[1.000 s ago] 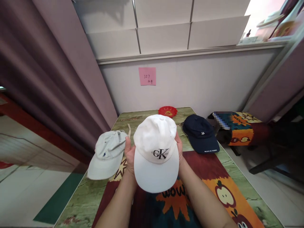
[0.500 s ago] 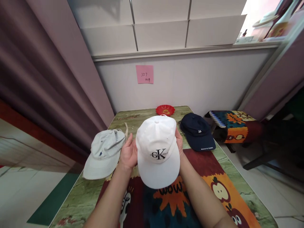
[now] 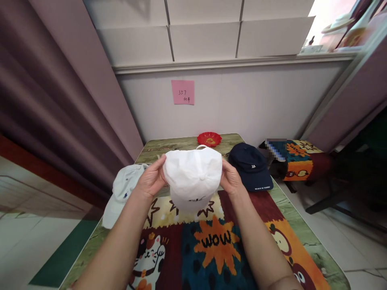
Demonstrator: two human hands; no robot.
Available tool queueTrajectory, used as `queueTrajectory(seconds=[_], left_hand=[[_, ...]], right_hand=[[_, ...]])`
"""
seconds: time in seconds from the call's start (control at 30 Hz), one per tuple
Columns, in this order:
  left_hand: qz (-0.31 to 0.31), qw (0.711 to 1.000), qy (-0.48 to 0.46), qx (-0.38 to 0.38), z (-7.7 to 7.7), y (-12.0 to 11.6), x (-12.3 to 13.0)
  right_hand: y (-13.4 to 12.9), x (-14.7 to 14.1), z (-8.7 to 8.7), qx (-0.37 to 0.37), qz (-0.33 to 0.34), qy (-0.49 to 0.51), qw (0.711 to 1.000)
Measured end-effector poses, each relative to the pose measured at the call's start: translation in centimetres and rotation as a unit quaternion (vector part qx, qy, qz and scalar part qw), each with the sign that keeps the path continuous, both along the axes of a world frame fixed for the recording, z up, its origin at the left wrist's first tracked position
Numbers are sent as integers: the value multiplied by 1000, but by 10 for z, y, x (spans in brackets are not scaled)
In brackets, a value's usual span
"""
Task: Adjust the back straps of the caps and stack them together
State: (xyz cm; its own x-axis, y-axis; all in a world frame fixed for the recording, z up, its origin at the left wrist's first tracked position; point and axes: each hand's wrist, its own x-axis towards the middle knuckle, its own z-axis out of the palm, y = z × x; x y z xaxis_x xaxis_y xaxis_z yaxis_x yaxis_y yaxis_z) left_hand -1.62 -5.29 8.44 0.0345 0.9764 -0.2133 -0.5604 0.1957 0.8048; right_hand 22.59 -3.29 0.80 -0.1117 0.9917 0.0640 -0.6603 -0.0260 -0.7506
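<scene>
White, a cap is hanging above the counter between left hand and right hand, their half-curled fingers gripping its sides.

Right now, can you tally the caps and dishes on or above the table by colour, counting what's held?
White cap, held by the left hand and right hand: 1
Pale grey cap: 1
Navy cap: 1
Red dish: 1
Total: 4

A dark-lettered white cap is tilted between the hands.
</scene>
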Motion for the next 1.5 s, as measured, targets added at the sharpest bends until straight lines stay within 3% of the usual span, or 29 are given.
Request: queueTrajectory(seconds=[0.17, 0.43, 0.5, 0.6, 0.7, 0.87, 1.03, 1.1, 1.13, 1.23, 1.3, 1.4, 1.5], left_hand=[[-14, 997, 70, 27, 17, 9, 2], [-72, 988, 136, 33, 18, 11, 10], [-64, 979, 185, 58, 22, 14, 11], [-31, 948, 275, 158, 33, 16, 13], [-37, 910, 345, 228, 41, 11, 14], [-118, 884, 405, 201, 25, -6, 12], [-115, 884, 419, 173, 13, -19, 14], [-99, 861, 461, 192, 15, -23, 18], [-82, 836, 500, 212, 17, -25, 21], [-20, 724, 632, 276, 22, -30, 28], [2, 674, 684, 281, 24, -33, 32], [12, 666, 704, 245, 22, -34, 37], [-2, 702, 678, 218, 13, -29, 38]], right_hand=[[-3, 12, 7, -3, -38, -15, 999], [-11, 15, 19, -7, 53, -65, 996], [-12, 14, 22, 17, 2, -73, 997], [-10, 12, 23, 78, -89, -77, 990], [-10, 14, 22, 116, -95, -113, 982], [-16, 19, 24, 144, -38, -217, 965], [-23, 22, 32, 153, 22, -292, 944], [-25, 24, 37, 163, 26, -336, 927], [-27, 25, 41, 171, 25, -361, 917], [-36, 27, 52, 199, 9, -404, 893], [-41, 26, 59, 215, 4, -396, 892], [-46, 23, 63, 224, -7, -374, 900], [-43, 20, 60, 209, -47, -355, 910]])
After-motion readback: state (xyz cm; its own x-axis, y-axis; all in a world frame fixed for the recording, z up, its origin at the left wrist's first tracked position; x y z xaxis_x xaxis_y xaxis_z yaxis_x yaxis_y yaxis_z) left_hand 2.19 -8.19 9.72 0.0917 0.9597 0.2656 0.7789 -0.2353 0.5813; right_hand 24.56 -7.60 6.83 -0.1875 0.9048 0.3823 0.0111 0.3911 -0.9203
